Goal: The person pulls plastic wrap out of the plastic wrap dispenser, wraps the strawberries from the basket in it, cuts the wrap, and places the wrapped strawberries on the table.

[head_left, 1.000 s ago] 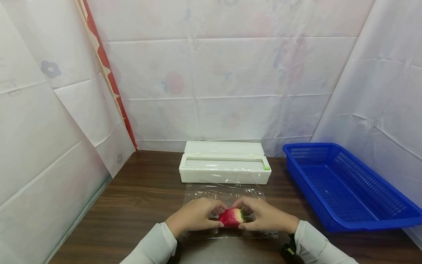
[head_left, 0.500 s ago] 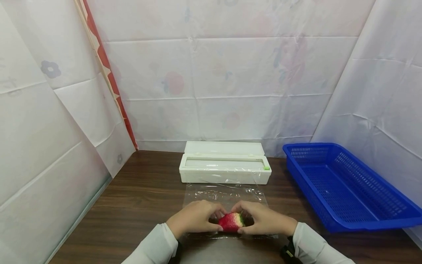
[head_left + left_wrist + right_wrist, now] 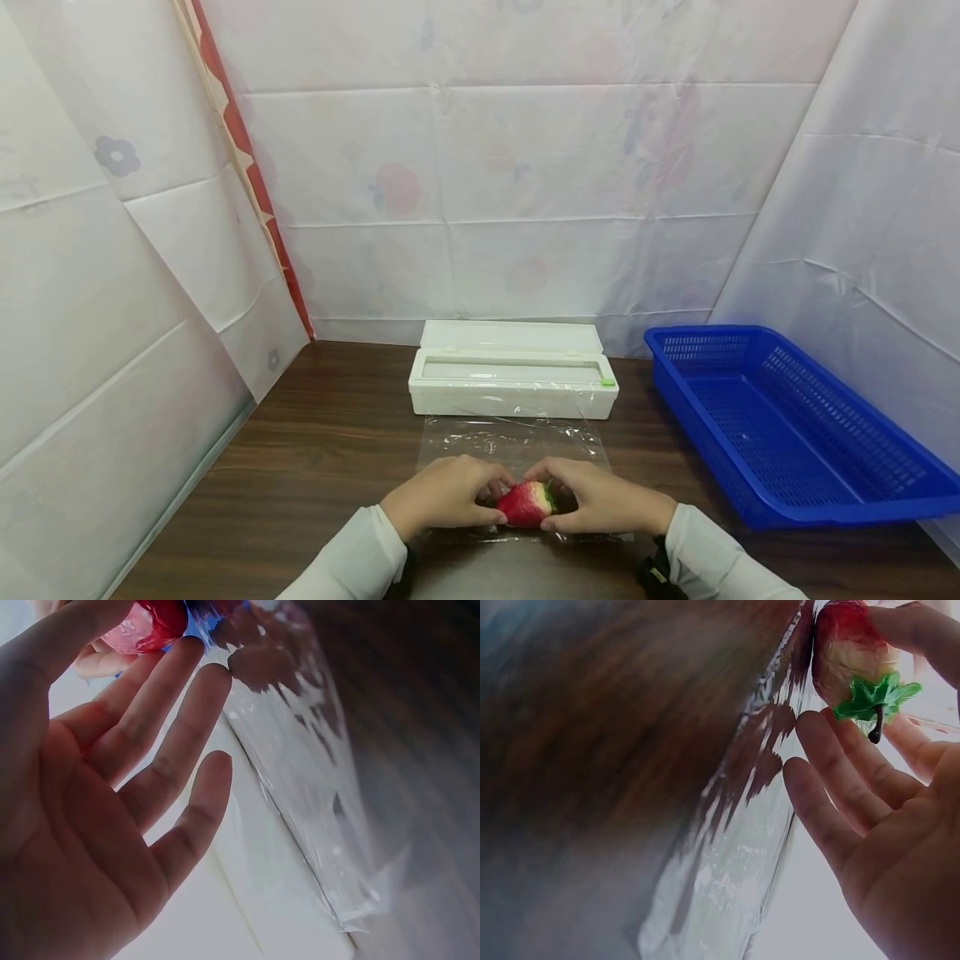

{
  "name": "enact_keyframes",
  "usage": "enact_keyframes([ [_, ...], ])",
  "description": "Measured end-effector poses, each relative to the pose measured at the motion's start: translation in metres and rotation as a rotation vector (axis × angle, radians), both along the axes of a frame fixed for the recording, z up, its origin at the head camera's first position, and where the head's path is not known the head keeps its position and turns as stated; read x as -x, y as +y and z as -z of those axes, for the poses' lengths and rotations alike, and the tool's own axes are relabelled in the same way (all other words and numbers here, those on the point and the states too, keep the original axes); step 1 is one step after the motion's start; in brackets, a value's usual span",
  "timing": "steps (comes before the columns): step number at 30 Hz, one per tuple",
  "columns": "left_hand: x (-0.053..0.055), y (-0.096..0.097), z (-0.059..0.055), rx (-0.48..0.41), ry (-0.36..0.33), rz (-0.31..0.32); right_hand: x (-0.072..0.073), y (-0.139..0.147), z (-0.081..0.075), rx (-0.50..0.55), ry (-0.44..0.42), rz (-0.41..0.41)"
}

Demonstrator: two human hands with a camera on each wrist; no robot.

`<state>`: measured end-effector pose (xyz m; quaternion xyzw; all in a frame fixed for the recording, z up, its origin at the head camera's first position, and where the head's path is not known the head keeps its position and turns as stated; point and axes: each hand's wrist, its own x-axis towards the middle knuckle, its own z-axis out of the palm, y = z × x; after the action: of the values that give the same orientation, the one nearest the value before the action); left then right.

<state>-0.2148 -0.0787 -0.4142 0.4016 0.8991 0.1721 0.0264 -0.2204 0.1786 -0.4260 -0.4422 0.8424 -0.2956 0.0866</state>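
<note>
A red strawberry (image 3: 524, 504) with a pale top lies on its side on a sheet of clear plastic film (image 3: 517, 437). My left hand (image 3: 442, 494) holds its red end between thumb and fingers. At the leafy end my right hand (image 3: 603, 497) grips it the same way. The right wrist view shows its green leaves (image 3: 876, 694), dark stem and wrinkled, glossy skin; I cannot tell whether film covers it. Behind the hands stands a white cling film box (image 3: 513, 398) with its lid up, and the film runs out from it.
A blue perforated basket (image 3: 791, 433) stands to the right on the dark wooden table (image 3: 315, 442). White printed sheets (image 3: 510, 192) hang as walls at the back and on both sides.
Both hands and the strawberry have shifted slightly toward me, and the strawberry has turned a little. Over the last half second they have hardly moved. The box and basket stay put.
</note>
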Motion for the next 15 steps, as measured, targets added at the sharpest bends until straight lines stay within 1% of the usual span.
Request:
enact_keyframes([
  [7, -0.0012, -0.0018, -0.0014, 0.004, -0.016, 0.013, -0.0009, 0.0011, -0.0004, -0.010, -0.003, 0.005],
  [15, -0.0027, -0.0062, -0.0053, -0.002, -0.031, 0.020, -0.0008, 0.0080, -0.0057, -0.001, -0.060, 0.007],
])
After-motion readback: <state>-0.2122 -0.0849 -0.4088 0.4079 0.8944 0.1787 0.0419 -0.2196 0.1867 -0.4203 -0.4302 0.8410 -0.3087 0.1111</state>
